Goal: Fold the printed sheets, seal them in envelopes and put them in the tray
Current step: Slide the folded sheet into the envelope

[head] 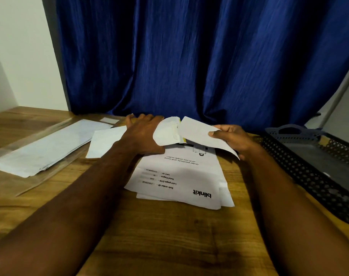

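A stack of printed sheets (181,182) lies in the middle of the wooden table (169,236), its top page printed in black. My right hand (232,139) grips a white envelope (199,134) held above the far end of the stack. A curled white sheet (166,132) sticks out of the envelope's left end. My left hand (143,134) rests beside that sheet, thumb under it and fingers spread flat toward the curtain. A loose white envelope (105,143) lies just left of my left wrist.
A pile of envelopes in a clear plastic sleeve (42,148) lies at the left. A dark perforated tray (317,168) stands at the right edge of the table. A blue curtain (199,56) hangs behind the table.
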